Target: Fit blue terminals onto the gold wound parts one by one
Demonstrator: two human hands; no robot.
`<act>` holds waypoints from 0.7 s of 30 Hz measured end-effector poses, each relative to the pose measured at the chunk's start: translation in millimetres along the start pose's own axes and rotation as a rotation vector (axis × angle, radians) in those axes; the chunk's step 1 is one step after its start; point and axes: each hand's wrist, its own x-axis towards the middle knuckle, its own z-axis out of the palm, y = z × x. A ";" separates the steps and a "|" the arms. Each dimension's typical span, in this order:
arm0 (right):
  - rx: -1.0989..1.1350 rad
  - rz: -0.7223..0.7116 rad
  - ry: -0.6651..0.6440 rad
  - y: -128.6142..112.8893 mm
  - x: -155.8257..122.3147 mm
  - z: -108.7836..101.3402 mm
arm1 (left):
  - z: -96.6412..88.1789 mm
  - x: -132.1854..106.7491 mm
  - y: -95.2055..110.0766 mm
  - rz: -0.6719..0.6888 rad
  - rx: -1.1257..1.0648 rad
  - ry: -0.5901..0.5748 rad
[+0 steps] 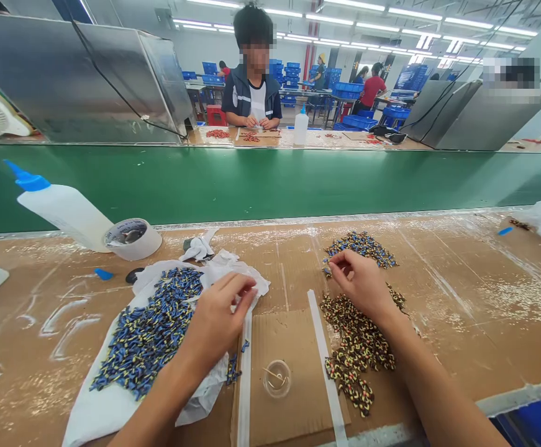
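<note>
My left hand (226,313) hovers at the right edge of a pile of small blue pieces with yellow ends (158,323). Its thumb and fingers curl together, and whatever may be between them is hidden. The pile lies on a crumpled white plastic bag (97,416). My right hand (361,282) is pinched over two heaps, with a tiny blue-and-dark piece (327,271) at its fingertips. Behind it lies a heap of blue, black and yellow pieces (361,247); below it spreads a heap of black-and-yellow pieces with red spots (354,329). Between my forearms, a clear round dish (277,388) holds a small stick (274,375).
The dish stands on a cardboard pad (293,335) with white tape along its sides. At left are a white bottle with a blue nozzle (65,211) and a tape roll (142,242). Beyond the green belt (261,180), a co-worker (254,87) handles small red pieces.
</note>
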 end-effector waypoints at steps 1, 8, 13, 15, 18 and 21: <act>0.025 -0.038 -0.013 -10.2 -3.9 3.5 | 5.2 -1.5 2.5 0.018 -0.051 -0.019; 0.100 -0.254 -0.244 -56.4 -28.8 34.0 | 33.3 -7.1 5.9 0.073 -0.132 -0.169; 0.005 -0.300 -0.215 -59.4 -32.6 38.6 | 31.7 -7.8 11.7 0.153 0.054 -0.220; -0.005 -0.317 -0.199 -60.6 -33.2 38.3 | 31.4 -8.9 14.5 0.170 0.083 -0.233; 0.041 -0.338 -0.186 -62.5 -33.7 37.3 | 33.0 -10.7 16.1 0.173 0.087 -0.244; 0.152 -0.328 -0.192 -62.6 -33.6 36.5 | 33.5 -11.0 15.1 0.155 0.055 -0.233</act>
